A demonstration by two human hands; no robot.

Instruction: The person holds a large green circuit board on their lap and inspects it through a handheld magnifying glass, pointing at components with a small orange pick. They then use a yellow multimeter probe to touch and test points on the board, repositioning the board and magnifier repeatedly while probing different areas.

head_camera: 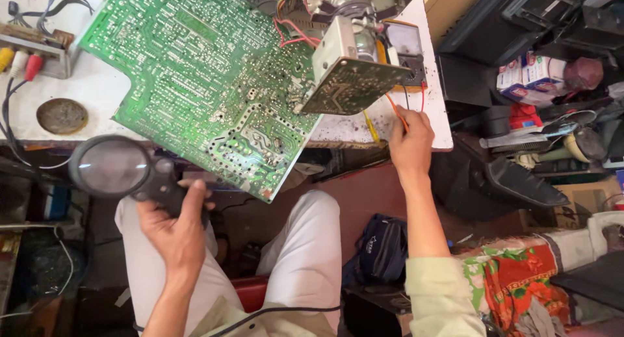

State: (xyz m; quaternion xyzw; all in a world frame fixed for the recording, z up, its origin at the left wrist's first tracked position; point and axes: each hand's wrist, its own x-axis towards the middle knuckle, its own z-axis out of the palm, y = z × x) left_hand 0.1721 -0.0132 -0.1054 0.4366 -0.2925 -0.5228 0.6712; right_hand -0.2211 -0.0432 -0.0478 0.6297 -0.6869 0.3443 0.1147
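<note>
The green circuit board (201, 77) is running out past the upper frame edge, and its far corner is lying hidden beneath the smaller board (354, 83). The left hand (172, 226) is covering the handle of the magnifying glass (114, 167); the lens is showing only a grey blur. The right hand (411, 142) is hiding the end of the orange wire (395, 113), so its grip is remaining unclear. The meter (404, 44) is sitting half behind the smaller board. Cables (39, 12) are leaving the frame at left.
</note>
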